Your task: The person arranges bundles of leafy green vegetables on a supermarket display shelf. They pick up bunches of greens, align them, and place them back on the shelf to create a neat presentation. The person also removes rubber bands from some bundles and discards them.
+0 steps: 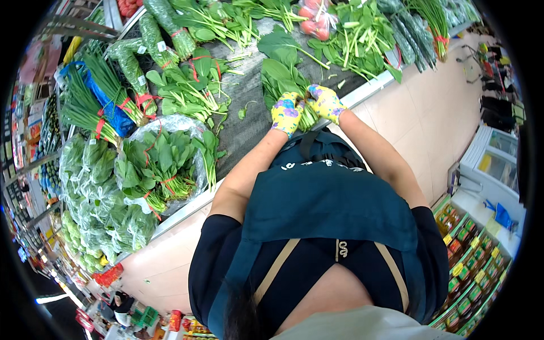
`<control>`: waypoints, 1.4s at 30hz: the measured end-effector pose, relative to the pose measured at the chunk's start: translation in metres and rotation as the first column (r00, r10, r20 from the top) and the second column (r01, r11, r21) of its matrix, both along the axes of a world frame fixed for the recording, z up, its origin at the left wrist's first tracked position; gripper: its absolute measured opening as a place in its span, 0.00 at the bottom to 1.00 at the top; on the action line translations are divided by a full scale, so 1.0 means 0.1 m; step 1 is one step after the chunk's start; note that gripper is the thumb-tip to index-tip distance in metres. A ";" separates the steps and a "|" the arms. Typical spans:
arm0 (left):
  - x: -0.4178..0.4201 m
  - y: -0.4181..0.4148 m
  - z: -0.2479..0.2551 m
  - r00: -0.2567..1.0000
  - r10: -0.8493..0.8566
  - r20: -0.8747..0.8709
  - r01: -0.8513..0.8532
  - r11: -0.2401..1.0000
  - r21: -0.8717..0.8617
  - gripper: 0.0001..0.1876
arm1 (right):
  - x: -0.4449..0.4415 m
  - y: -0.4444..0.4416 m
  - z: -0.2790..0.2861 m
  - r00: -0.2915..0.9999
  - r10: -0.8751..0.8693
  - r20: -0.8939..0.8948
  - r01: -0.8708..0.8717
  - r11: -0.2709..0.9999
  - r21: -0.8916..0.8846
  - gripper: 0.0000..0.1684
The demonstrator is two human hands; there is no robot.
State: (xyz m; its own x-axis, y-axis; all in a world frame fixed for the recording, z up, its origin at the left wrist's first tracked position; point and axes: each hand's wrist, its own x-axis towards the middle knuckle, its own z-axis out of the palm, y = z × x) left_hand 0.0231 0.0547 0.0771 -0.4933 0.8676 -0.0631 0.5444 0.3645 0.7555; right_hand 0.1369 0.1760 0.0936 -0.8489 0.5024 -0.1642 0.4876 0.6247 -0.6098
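My left hand (pixel 287 112), in a yellow glove with purple flowers, grips a bunch of leafy greens (pixel 274 80) around its stems. My right hand (pixel 325 103), gloved alike, is closed at the other side of the same stems, its fingertips partly hidden. The bunch lies at the front edge of the display counter, leaves pointing away and cut stems (pixel 309 120) toward my apron (pixel 331 199). Beyond it a large loose leaf (pixel 280 44) rests on the dark ridged mat (pixel 238 95). Whether a tie circles the stems, I cannot tell.
Loose greens (pixel 355 40) spread at the right, by bagged tomatoes (pixel 316 19). Another pile of greens (pixel 187 93) lies left, near a plastic bag of tied bunches (pixel 165 157). Red-tied garlic chives (pixel 89 102) and bagged greens (pixel 102 191) are farther left. A metal rim (pixel 369 89) edges the counter.
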 end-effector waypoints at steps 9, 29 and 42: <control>0.07 0.08 0.21 0.994 -0.062 -0.093 0.045 0.983 -0.179 0.10 | 0.04 0.12 -0.35 0.998 -0.022 0.055 0.030 0.986 -0.164 0.13; 0.34 -0.14 -0.03 0.935 0.319 0.157 -0.316 0.948 -0.044 0.10 | -0.12 0.32 0.01 0.811 0.578 -0.085 -0.571 0.815 0.092 0.13; 0.24 -0.04 -0.09 0.962 0.266 -0.060 -0.270 0.958 -0.092 0.13 | -0.13 0.33 -0.02 0.848 0.524 -0.082 -0.525 0.851 -0.001 0.16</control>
State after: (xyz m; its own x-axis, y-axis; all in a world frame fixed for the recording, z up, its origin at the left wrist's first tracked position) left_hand 0.0468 0.0508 0.0681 -0.7112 0.6939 -0.1132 0.4502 0.5732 0.6847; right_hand 0.1243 0.2092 0.0919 -0.9953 -0.0244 -0.0943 0.0428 0.7599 -0.6486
